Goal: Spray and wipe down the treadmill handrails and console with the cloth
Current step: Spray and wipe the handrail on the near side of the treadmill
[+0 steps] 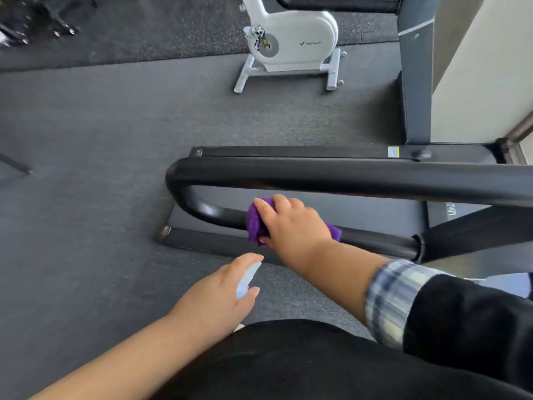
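Purple soft cloth point(255, 223), bunched under the right hand point(291, 220), presses on the lower black tubular handrail point(375, 241) near its curved end. Limp and light, it's best gripped wadded. Left hand point(222, 287) clasps a pale translucent spray bottle point(248, 280), likely slippery if wet.

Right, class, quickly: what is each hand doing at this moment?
Left hand: holds the spray bottle.
Right hand: grips the purple cloth against the handrail.

Black top point(288, 365); right sleeve point(461, 319) black, plaid cuff point(395, 298).
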